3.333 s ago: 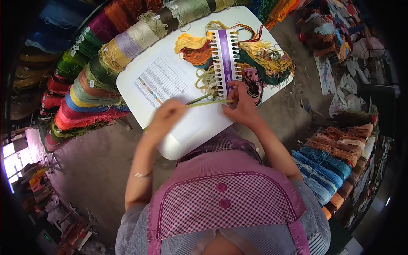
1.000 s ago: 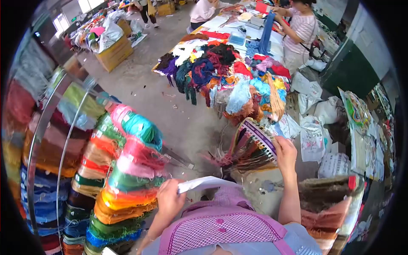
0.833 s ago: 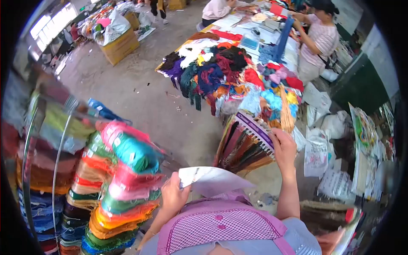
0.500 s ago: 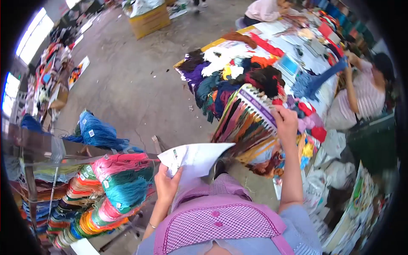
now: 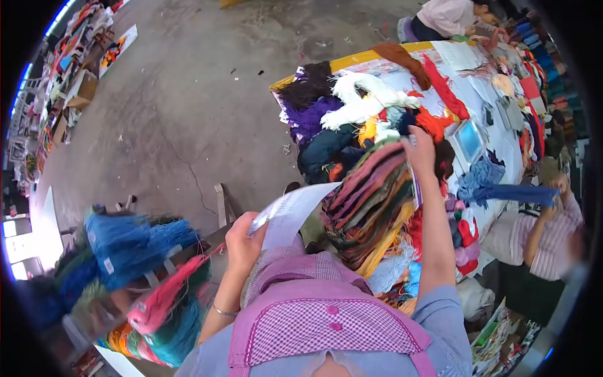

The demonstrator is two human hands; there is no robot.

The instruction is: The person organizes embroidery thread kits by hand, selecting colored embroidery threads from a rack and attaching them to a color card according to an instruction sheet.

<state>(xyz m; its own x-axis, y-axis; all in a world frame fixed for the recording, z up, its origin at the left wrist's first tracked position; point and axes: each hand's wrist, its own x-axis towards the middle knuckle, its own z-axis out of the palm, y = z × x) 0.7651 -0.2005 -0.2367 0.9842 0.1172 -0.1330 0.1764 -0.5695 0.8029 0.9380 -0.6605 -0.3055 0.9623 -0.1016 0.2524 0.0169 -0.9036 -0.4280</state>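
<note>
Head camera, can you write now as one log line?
left hand: holds paper sheet | right hand: holds card of multicoloured threads | table: white yarn on top | co-worker: holds blue yarn

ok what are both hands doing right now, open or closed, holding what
Left hand: closed, holding a paper sheet.
Right hand: closed, holding a card of multicolored threads.

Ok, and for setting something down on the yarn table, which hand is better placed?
Probably the right hand: it holds the thread bundle right by the heaped table. The left hand, gripping the white paper, is farther from it.
</note>
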